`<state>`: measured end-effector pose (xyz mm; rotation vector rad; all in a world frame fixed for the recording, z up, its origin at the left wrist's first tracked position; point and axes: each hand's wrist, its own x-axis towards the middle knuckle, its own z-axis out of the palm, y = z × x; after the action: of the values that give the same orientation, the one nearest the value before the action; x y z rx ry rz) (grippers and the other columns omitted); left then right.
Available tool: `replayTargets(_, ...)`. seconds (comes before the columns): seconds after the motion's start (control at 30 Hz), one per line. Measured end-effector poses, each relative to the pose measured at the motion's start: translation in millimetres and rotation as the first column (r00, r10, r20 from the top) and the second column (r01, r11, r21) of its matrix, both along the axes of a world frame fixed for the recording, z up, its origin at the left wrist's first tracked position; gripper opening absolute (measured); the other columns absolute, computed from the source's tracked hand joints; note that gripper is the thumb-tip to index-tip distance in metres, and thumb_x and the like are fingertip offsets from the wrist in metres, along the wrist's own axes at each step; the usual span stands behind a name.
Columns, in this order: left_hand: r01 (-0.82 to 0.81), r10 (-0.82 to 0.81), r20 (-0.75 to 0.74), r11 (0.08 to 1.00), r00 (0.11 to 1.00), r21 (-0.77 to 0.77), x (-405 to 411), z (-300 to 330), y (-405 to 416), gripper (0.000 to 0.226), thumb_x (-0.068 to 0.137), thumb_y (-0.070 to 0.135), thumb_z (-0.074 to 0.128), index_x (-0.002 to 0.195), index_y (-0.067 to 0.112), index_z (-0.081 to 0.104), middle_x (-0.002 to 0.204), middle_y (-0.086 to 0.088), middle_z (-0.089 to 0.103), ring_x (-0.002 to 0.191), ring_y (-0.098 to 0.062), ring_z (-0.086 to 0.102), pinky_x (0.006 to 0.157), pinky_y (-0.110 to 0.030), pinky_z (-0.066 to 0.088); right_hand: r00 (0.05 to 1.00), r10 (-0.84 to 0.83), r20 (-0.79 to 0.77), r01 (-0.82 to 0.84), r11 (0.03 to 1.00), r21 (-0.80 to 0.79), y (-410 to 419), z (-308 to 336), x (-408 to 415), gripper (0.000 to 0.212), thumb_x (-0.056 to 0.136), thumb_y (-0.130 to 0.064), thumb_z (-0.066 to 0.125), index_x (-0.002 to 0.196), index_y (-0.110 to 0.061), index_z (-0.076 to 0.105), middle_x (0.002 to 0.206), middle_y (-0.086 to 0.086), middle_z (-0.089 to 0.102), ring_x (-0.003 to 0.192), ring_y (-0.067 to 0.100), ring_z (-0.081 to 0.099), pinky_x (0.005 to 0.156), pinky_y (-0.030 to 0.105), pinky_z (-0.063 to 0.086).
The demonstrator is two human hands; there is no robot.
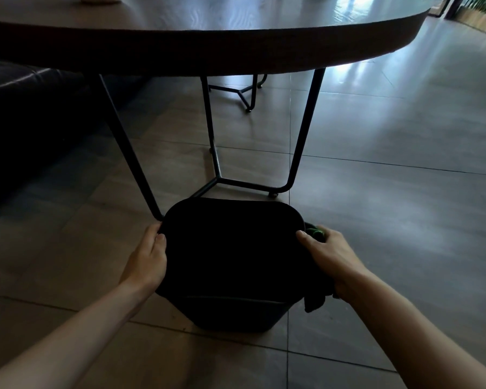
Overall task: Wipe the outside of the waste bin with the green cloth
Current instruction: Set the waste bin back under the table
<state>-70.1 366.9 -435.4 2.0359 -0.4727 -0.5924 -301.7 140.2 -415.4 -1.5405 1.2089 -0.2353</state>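
Note:
A black waste bin (230, 256) stands on the tiled floor just in front of the table's legs, seen from above. My left hand (148, 258) grips the bin's left rim, thumb on top. My right hand (330, 256) presses the green cloth (317, 233) against the bin's right side; a bit of green shows by my fingers and a dark end of the cloth hangs below my wrist. The bin's inside is too dark to make out.
A round wooden table (236, 49) on thin black metal legs (303, 136) stands over the far side of the bin. A dark sofa (26, 122) sits at the left. A second metal frame (244, 91) is farther back. Grey floor tiles (404, 206) stretch to the right.

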Motion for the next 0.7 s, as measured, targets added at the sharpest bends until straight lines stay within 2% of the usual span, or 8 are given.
replayTargets(0.13, -0.011, 0.011, 0.009, 1.0, 1.0, 0.026, 1.9, -1.9, -2.2, 0.032, 0.109, 0.032, 0.03, 0.131, 0.034, 0.053, 0.127, -0.004, 0.064, 0.12, -0.027, 0.059, 0.105, -0.05, 0.046, 0.999, 0.027, -0.035, -0.028, 0.999, -0.03, -0.9, 0.3, -0.3, 0.028, 0.1, -0.047, 0.061, 0.121, -0.029, 0.066, 0.108, 0.011, 0.075, 0.095, 0.035, 0.074, 0.092, 0.056, 0.06)
replayTargets(0.17, -0.013, 0.013, -0.003, 0.999, 1.0, 0.029, 3.7, -2.1, -1.5, 0.03, 0.109, 0.033, 0.031, 0.128, 0.036, 0.054, 0.124, -0.003, 0.065, 0.117, -0.025, 0.06, 0.102, -0.049, 0.048, 0.999, 0.028, -0.046, -0.03, 0.999, -0.036, -0.9, 0.3, 0.0, 0.029, 0.1, -0.048, 0.061, 0.122, -0.03, 0.066, 0.109, 0.011, 0.075, 0.099, 0.036, 0.073, 0.094, 0.056, 0.059)
replayTargets(0.27, -0.017, 0.018, -0.087, 1.0, 0.996, 0.015, 9.4, 1.3, -0.6, 0.028, 0.108, 0.035, 0.032, 0.113, 0.042, 0.059, 0.113, -0.001, 0.068, 0.102, -0.019, 0.065, 0.078, -0.038, 0.048, 0.997, 0.034, -0.064, -0.036, 0.998, -0.044, -0.5, 2.5, 1.2, 0.03, 0.1, -0.049, 0.06, 0.122, -0.029, 0.065, 0.111, 0.012, 0.074, 0.103, 0.038, 0.071, 0.096, 0.056, 0.057)
replayTargets(0.37, -0.035, 0.037, -0.14, 0.999, 0.989, 0.016, 11.6, 5.3, -1.3, 0.029, 0.108, 0.035, 0.034, 0.104, 0.045, 0.061, 0.105, -0.007, 0.069, 0.093, -0.024, 0.067, 0.073, -0.036, 0.045, 0.997, 0.038, -0.068, -0.041, 0.998, -0.046, 0.9, 5.3, 1.4, 0.031, 0.101, -0.047, 0.06, 0.124, -0.027, 0.064, 0.112, 0.012, 0.073, 0.104, 0.038, 0.071, 0.097, 0.056, 0.057)
replayTargets(0.53, -0.03, 0.039, -0.209, 0.999, 0.977, 0.045, 10.1, 10.7, -3.9, 0.027, 0.11, 0.035, 0.029, 0.112, 0.041, 0.056, 0.109, -0.017, 0.066, 0.091, -0.033, 0.064, 0.074, -0.038, 0.041, 0.995, 0.032, -0.098, -0.038, 0.998, -0.055, 3.4, 9.2, 2.4, 0.032, 0.101, -0.047, 0.059, 0.124, -0.026, 0.063, 0.115, 0.012, 0.072, 0.108, 0.037, 0.069, 0.099, 0.054, 0.056)
replayTargets(0.7, -0.03, 0.045, -0.233, 0.997, 0.971, 0.068, 8.4, 19.8, -10.4, 0.028, 0.111, 0.029, 0.028, 0.126, 0.024, 0.051, 0.102, -0.015, 0.062, 0.084, -0.029, 0.06, 0.068, -0.036, 0.038, 0.987, 0.052, -0.154, -0.058, 0.998, -0.038, 4.6, 25.0, 2.4, 0.037, 0.1, -0.047, 0.061, 0.129, -0.024, 0.062, 0.12, 0.013, 0.069, 0.111, 0.036, 0.067, 0.101, 0.052, 0.055)
